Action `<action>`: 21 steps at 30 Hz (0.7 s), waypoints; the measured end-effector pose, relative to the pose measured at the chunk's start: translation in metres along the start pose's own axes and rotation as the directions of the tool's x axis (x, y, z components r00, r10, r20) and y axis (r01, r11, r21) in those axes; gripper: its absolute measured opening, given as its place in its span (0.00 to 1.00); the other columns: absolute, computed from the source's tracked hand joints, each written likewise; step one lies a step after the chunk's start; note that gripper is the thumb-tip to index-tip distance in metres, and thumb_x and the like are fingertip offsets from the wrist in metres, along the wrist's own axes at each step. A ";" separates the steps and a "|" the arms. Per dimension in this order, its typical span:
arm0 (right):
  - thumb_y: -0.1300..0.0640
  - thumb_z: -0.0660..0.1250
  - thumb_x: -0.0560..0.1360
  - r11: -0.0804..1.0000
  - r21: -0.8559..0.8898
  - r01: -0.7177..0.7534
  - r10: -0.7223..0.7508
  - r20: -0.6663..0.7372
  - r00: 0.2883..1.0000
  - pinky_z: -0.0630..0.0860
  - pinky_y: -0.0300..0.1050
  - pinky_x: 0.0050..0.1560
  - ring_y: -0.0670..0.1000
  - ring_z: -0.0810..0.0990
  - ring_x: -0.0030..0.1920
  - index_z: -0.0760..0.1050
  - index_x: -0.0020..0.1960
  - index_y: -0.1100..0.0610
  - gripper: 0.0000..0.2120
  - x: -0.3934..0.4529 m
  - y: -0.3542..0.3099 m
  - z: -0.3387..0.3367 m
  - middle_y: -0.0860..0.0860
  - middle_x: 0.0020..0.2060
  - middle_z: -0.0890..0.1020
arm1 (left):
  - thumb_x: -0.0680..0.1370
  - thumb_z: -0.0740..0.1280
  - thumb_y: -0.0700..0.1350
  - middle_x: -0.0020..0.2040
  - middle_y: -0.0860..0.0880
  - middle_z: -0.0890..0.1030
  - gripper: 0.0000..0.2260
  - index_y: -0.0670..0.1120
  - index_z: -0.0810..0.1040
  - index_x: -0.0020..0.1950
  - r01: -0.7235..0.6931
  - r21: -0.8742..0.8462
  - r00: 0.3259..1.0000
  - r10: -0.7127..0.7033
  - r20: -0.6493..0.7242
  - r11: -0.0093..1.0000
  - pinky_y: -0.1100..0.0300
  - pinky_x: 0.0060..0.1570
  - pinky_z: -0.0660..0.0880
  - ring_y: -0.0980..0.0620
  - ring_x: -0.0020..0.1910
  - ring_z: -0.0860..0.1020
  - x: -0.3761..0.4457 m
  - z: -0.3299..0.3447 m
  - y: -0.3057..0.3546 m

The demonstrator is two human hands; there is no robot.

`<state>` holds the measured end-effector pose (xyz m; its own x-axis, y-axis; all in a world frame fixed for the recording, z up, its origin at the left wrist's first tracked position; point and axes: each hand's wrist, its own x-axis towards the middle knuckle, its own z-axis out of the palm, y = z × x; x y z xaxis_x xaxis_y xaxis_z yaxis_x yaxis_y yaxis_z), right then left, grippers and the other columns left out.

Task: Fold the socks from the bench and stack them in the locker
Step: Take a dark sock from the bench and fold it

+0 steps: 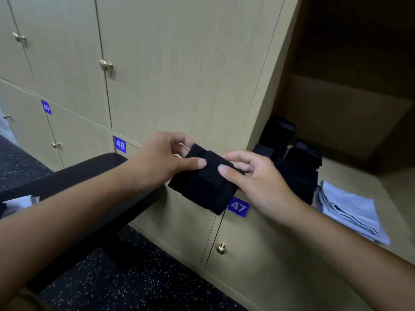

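Head view | left hand (164, 162) and right hand (253, 176) each pinched black folded sock (206, 185) between them | sock stack (292, 162) in locker (359, 189) just beyond

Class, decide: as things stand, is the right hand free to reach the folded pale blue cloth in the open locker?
Probably not yet: the right hand grips the black socks together with the left hand. The path to the pale blue cloth looks unobstructed.

A folded black fabric sock bundle (205, 180) is held between the left hand (161, 160) and right hand (258, 182), in front of the closed beige wooden locker doors (179, 75). Right of it, inside the open locker compartment (350, 122), stand stacked black folded socks (292, 162) — folded pale blue cloths (352, 209) lie to their right. A black padded bench (89, 187) sits left, below the left forearm.
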<state>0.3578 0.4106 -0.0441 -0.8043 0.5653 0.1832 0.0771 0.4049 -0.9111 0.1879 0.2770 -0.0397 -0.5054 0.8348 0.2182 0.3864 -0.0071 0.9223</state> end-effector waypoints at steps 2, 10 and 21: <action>0.55 0.71 0.79 0.985 -0.164 0.061 -0.055 0.038 0.998 0.81 0.55 0.54 0.49 0.85 0.45 0.83 0.52 0.51 0.03 0.004 0.004 -0.010 0.51 0.42 0.87 | 0.74 0.77 0.42 0.39 0.45 0.85 0.07 0.43 0.82 0.48 -0.001 -0.017 1.000 0.001 0.006 1.000 0.60 0.38 0.80 0.50 0.37 0.84 0.002 0.009 0.001; 0.57 0.70 0.79 0.921 -0.375 0.104 -0.100 0.032 0.995 0.77 0.51 0.48 0.55 0.82 0.42 0.82 0.49 0.54 0.02 0.014 0.003 -0.069 0.55 0.41 0.86 | 0.77 0.74 0.48 0.36 0.51 0.84 0.06 0.47 0.82 0.45 -0.093 0.099 0.996 0.094 -0.005 0.991 0.59 0.40 0.76 0.52 0.34 0.82 0.015 0.034 0.000; 0.57 0.68 0.80 0.934 0.298 -0.196 0.339 -0.571 0.748 0.71 0.34 0.26 0.48 0.77 0.38 0.78 0.62 0.63 0.13 0.050 0.047 -0.197 0.54 0.46 0.81 | 0.78 0.71 0.52 0.39 0.54 0.85 0.06 0.52 0.81 0.43 -0.174 0.244 0.981 0.147 0.125 0.954 0.56 0.46 0.81 0.57 0.38 0.83 0.027 0.060 -0.004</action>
<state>0.4374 0.5997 -0.0052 -0.2392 0.9702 0.0389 0.0542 0.0534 -0.9971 0.2186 0.3326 -0.0565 -0.3425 0.8869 0.3100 0.6449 -0.0180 0.7641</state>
